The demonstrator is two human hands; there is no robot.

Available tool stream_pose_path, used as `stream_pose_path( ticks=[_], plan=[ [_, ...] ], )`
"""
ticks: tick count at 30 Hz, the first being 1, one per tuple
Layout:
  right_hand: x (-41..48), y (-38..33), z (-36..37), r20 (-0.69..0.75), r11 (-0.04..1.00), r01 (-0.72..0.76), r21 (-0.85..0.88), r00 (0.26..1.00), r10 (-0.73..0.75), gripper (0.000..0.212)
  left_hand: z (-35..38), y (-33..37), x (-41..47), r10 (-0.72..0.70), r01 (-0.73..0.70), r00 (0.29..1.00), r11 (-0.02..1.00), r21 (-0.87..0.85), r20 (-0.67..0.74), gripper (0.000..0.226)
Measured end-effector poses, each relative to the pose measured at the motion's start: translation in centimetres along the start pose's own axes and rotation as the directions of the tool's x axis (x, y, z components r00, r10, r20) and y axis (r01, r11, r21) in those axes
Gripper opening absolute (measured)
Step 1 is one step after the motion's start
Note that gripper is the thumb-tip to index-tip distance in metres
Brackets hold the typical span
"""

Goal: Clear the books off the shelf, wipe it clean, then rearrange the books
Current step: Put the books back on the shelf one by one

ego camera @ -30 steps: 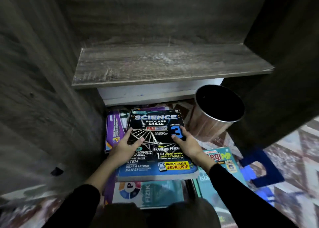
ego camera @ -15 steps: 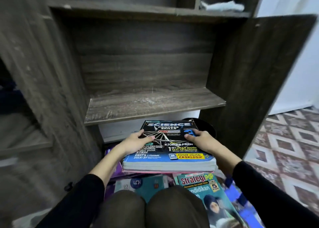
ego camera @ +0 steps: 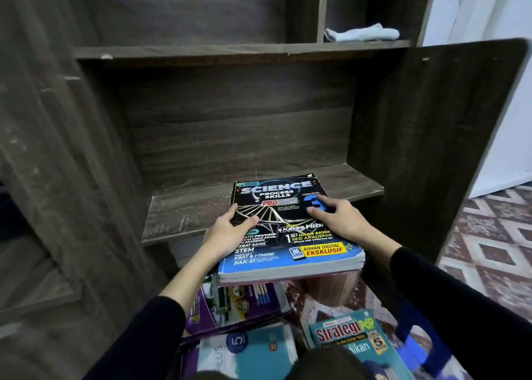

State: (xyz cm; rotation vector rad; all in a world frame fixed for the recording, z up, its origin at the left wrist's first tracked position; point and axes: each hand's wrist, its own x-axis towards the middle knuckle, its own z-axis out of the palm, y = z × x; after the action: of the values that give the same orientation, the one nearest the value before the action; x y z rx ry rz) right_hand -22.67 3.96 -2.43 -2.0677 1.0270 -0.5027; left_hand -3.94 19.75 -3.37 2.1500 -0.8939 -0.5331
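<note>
left hand [ego camera: 227, 232] first: i've got it on the near left edge of the stack of workbooks [ego camera: 290, 253], soft covers, a glossy black-and-blue science title on top. the thumb lies flat across the cover and the fingers curl round the edge, so it's gripping. black sleeve pushed up the forearm.

the stack is held level and clear of the floor, its far end over the front of the dark wood-grain shelf board [ego camera: 187, 215]. i can't tell whether it touches the board.

right hand [ego camera: 336, 218] is on the right side, forefinger and thumb pressed on the big blue numeral, the rest of the fingers wrapped out of sight past the edge.

now the room, left to right. there's a dark wooden cabinet side panel [ego camera: 57, 149], then the bare board, scuffed and dusty. up in the top right compartment lies a crumpled pale blue cloth [ego camera: 362, 32]. the open cabinet door [ego camera: 431, 135] stands at the right, with brown-and-white patterned floor tiles [ego camera: 489, 235] beyond it. below the stack, loose on the floor, are a purple book [ego camera: 230, 307] and a teal strategi book [ego camera: 351, 339].
</note>
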Motion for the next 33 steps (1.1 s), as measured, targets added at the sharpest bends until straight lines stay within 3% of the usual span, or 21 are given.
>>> stream_pose_path(
  ticks=[13, 18, 20, 22, 24, 25, 27, 29, 31, 33],
  plan=[
    [13.3, 3.2, 6.8, 0.082, 0.998, 0.061, -0.01, 0.995, -0.06, 0.057, 1.8, -3.5, 10.3, -0.119, 0.129, 0.983, 0.989, 0.067, -0.139, 0.07],
    [15.0, 4.6, 7.5, 0.098, 0.999, 0.051, 0.005, 0.994, -0.051, 0.058, 2.8, -4.7, 12.1, -0.132, 0.155, 0.984, 0.964, 0.216, -0.117, 0.074],
    [15.1, 4.3, 7.1, 0.137, 0.994, 0.055, -0.092, 0.99, -0.042, 0.058, 2.6, -4.6, 11.9, -0.146, 0.162, 0.986, 0.956, 0.246, -0.083, 0.074],
    [14.6, 3.7, 6.7, 0.137, 0.938, 0.063, -0.34, 0.99, -0.017, 0.058, 2.3, -4.7, 11.3, -0.141, 0.144, 0.99, 0.965, 0.22, -0.032, 0.074],
    [13.3, 2.9, 6.4, 0.076, 0.801, 0.094, -0.591, 0.995, -0.061, 0.058, 2.3, -5.2, 10.3, -0.107, 0.105, 0.994, 0.993, 0.058, 0.028, 0.072],
    [12.3, 2.9, 6.4, 0.061, 0.745, 0.162, -0.647, 0.985, -0.16, 0.059, 2.6, -5.7, 9.6, -0.082, 0.085, 0.996, 0.994, -0.066, 0.043, 0.071],
    [10.2, 3.4, 6.9, 0.088, 0.654, 0.421, -0.629, 0.874, -0.478, 0.066, 3.5, -6.5, 8.5, -0.061, 0.07, 0.997, 0.952, -0.299, 0.04, 0.071],
    [8.5, 4.4, 7.5, 0.171, 0.454, 0.665, -0.592, 0.655, -0.736, 0.062, 4.3, -6.8, 7.8, -0.082, 0.081, 0.996, 0.886, -0.456, 0.017, 0.07],
    [7.3, 5.3, 8.3, 0.316, 0.215, 0.757, -0.617, 0.489, -0.813, 0.058, 5.1, -7.1, 7.4, -0.136, 0.117, 0.991, 0.817, -0.564, 0.009, 0.069],
    [6.4, 6.2, 9.2, 0.423, 0.033, 0.756, -0.654, 0.401, -0.813, 0.061, 5.4, -7.1, 7.4, -0.166, 0.144, 0.986, 0.79, -0.596, 0.019, 0.067]
  ],
)
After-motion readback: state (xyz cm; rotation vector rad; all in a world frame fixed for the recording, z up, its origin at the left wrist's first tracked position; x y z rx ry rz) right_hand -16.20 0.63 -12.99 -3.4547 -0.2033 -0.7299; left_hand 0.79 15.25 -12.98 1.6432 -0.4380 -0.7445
